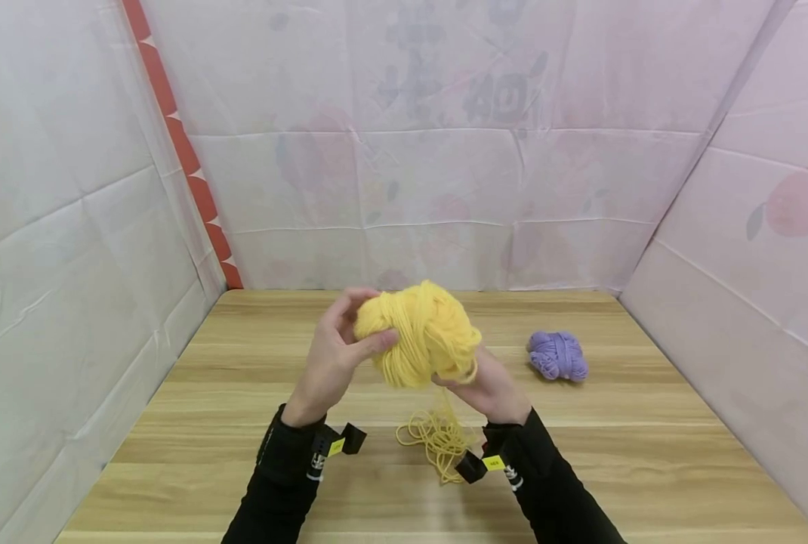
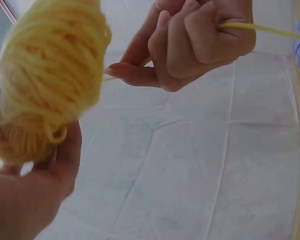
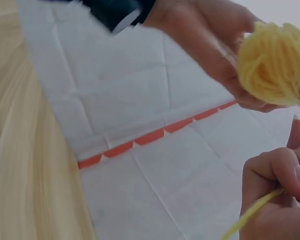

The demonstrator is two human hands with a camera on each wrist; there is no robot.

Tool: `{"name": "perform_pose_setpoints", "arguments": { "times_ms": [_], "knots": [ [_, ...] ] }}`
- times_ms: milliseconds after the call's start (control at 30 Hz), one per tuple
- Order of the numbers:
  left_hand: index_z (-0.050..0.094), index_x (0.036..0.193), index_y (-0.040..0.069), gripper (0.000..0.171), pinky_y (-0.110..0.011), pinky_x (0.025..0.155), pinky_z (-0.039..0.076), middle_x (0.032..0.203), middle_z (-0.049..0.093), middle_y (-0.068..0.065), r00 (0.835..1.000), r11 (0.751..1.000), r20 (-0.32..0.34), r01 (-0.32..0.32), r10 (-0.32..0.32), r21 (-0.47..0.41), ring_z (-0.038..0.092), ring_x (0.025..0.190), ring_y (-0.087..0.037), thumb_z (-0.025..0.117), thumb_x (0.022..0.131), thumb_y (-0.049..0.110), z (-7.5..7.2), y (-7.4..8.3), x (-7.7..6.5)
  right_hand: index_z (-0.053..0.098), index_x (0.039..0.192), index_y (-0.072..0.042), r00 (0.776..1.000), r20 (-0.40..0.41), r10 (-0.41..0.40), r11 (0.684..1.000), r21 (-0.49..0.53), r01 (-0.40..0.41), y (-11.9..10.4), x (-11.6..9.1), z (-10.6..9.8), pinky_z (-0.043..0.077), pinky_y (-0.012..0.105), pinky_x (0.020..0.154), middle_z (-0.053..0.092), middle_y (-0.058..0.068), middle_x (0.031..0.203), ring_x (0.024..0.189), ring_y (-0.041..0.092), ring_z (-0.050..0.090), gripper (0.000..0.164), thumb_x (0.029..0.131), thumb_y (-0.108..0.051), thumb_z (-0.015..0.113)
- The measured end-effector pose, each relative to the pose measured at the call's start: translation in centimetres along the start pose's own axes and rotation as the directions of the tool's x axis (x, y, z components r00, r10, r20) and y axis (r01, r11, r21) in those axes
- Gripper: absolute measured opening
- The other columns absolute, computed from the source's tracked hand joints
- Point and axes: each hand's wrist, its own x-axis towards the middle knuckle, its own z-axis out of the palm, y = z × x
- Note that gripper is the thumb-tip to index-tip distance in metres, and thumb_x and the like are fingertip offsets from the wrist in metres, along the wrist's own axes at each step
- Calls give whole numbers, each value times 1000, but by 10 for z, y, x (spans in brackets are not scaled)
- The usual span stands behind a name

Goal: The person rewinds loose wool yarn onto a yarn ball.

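"Where's the yellow yarn ball point(image 1: 417, 332)?"
"Held up above the wooden table point(image 1: 649, 468). The left hand point(image 1: 328, 359) grips one end, its thumb across the front."
"And the right hand point(image 1: 495, 387)?"
"Its fingers curl round a yellow strand point(image 2: 270, 29), close beside the ball. The ball partly hides them in the head view, so I can't tell whether they touch it."
"What's below?"
"A loose yellow tangle point(image 1: 439, 438) on the tabletop, between the forearms."
"Farther out?"
"A purple skein point(image 1: 557, 356) lies to the right; pale sheets point(image 1: 431, 181) hang behind and at both sides."
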Motion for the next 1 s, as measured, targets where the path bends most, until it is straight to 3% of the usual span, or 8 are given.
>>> {"name": "perform_pose_setpoints", "arguments": {
  "times_ms": [100,200,500,667,767,867,933,1000],
  "knots": [
    [49,124,7,44,-27,79,56,115,57,-6,992,1000,-122,-14,12,-15,62,99,-17,69,85,-1,-2,-1,4,56,101,-18,1000,-7,15,988,-151,-16,1,7,3,28,20,56,45,-9,68,54,7,34,27,107,-13,29],
    [50,121,7,41,-27,79,56,112,58,-6,970,999,-242,-37,40,17,62,98,-18,70,86,3,-4,-3,6,60,100,-14,996,-81,28,954,-296,-51,0,8,7,17,28,53,33,-7,60,49,8,25,21,105,-21,40],
    [49,120,6,45,-24,77,56,111,57,-7,900,985,-424,-28,100,173,60,98,-20,75,83,10,-17,-11,9,68,107,-9,988,-157,2,800,-592,-96,-13,0,17,19,31,51,29,-2,59,52,15,23,23,101,-22,50],
    [52,119,4,47,-23,70,54,108,57,-8,871,944,-468,13,152,330,59,92,-19,78,81,13,-21,-15,10,67,107,-3,982,-189,16,681,-717,-149,-28,-10,25,24,27,50,30,-2,60,52,16,24,25,100,-22,52],
    [54,116,3,47,-26,72,53,107,59,-11,884,901,-431,27,180,433,58,92,-19,80,78,11,-20,-18,11,69,106,-6,983,-182,-18,569,-810,-139,-37,-18,31,31,25,52,38,-4,63,53,15,30,23,100,-21,53],
    [57,113,3,47,-33,80,50,109,63,-14,925,827,-322,17,201,562,59,96,-23,83,74,8,-17,-21,12,71,104,-8,984,-144,-103,469,-880,-79,-44,-25,37,35,26,52,53,-5,70,56,13,36,19,98,-17,55],
    [59,112,3,48,-39,85,50,110,65,-14,953,769,-222,-18,207,639,60,100,-27,84,71,7,-14,-23,13,71,102,-11,979,-120,-162,428,-903,-40,-47,-29,40,36,27,52,58,-6,76,58,12,38,16,97,-14,56],
    [60,112,4,50,-42,89,49,112,66,-13,971,701,-117,-67,211,710,60,103,-29,85,69,7,-11,-26,12,71,101,-11,973,-88,-215,417,-909,10,-49,-32,42,34,28,50,57,-6,74,56,12,37,14,96,-9,58]
  ]
}}
